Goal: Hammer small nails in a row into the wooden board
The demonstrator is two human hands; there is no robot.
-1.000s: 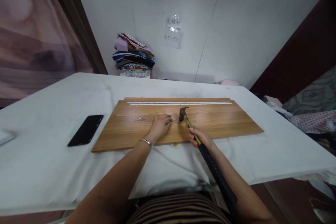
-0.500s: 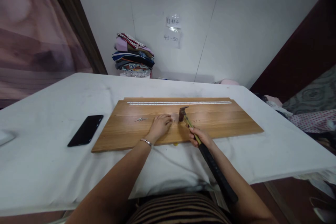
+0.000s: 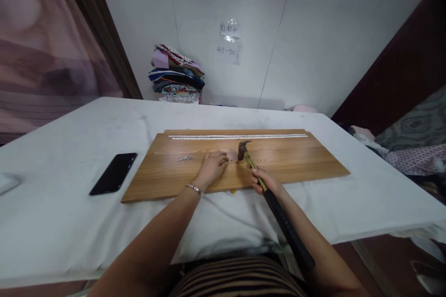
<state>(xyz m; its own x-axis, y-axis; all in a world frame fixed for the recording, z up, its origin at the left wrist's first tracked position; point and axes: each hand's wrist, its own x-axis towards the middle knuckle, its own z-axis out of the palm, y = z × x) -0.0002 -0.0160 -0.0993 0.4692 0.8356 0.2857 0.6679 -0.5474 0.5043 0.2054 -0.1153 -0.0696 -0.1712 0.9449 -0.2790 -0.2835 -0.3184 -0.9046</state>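
My right hand (image 3: 265, 181) is wrapped round the yellow-green shaft of a claw hammer (image 3: 250, 162), its long black grip reaching back past the forearm. The hammer's rusty head is low over a wooden board (image 3: 167, 181), right by a small nail (image 3: 237, 161). Whether head and nail touch, I cannot tell. My left hand (image 3: 213, 165) rests on the board just left of the nail, fingers loosely bent, with nothing visible in them. Left of that hand lies a small pile of loose nails (image 3: 187, 158). Several small nail heads (image 3: 261, 160) dot the wood right of the hammer.
Two white strips (image 3: 237, 137) run along the board's far side. A black phone (image 3: 114, 173) lies on the white-covered table (image 3: 69, 222) left of the board. Folded clothes (image 3: 177, 74) are stacked by the wall, near paper notes (image 3: 228, 51).
Almost nothing differs. The hammer has shifted very slightly, its head still low beside the nail; both hands stay in the same places.
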